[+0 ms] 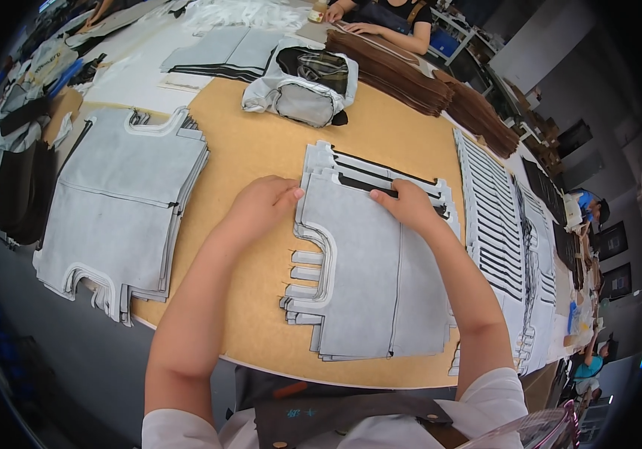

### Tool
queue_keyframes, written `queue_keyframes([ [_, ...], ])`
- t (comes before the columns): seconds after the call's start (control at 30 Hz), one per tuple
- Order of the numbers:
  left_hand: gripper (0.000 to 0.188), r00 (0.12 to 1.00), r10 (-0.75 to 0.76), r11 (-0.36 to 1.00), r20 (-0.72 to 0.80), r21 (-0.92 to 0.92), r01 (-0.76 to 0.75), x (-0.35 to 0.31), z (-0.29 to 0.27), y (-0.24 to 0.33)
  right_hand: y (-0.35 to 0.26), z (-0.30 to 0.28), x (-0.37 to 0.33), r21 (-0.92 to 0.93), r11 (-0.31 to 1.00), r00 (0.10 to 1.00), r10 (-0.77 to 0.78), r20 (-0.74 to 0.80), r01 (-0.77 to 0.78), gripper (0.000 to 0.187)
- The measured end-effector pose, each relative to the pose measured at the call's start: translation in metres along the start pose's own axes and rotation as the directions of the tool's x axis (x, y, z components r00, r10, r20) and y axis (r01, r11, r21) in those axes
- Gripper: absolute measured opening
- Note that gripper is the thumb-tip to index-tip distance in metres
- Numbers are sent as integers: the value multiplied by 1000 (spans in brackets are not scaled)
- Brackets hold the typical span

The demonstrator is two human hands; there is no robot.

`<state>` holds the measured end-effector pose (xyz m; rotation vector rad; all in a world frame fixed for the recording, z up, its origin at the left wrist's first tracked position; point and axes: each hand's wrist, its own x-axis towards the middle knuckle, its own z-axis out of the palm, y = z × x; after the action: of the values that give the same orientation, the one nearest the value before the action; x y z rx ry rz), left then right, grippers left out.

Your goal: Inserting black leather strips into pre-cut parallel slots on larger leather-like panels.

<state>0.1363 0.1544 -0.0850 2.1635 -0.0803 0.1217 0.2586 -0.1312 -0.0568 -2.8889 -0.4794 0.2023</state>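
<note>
In front of me lies a loose pile of grey fabric panels (366,277), each with a seam down it, a white-edged curved cutout and black strips at the far end. My left hand (265,206) is closed at the pile's far left edge, thumb and fingertips pinching a panel's side. At the far end my right hand (410,203) grips the top panel beside a black strip, thumb on its upper face. Its other fingers are partly hidden. The panels beneath sit slightly askew, with several tabs sticking out on the left.
A second stack of grey panels (111,179) lies to the left on the tan tabletop (242,142). Striped grey pieces (493,232) lie at the right. Beyond are a silvery bag-like item (302,86), brown stacked pieces (403,78) and a co-worker's hands (358,28).
</note>
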Motion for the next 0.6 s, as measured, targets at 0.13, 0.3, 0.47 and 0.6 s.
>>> queue_keyframes([
  [0.13,38,1000,18,1000,-21,-5,-18,-1,0,-3,-4,-18,-1,17,999,1000,-30,-1,30,65],
  [0.3,39,1000,-24,1000,5,2,24,1,-3,7,5,-23,22,133,991,998,-21,55,14,60],
  [0.47,41,998,34,999,-54,-31,-35,1,1,-3,12,-10,30,63,996,989,-74,128,66,67],
  [0.6,41,999,17,999,-29,-29,-18,1,-1,-2,9,-36,35,45,998,972,-43,230,34,62],
])
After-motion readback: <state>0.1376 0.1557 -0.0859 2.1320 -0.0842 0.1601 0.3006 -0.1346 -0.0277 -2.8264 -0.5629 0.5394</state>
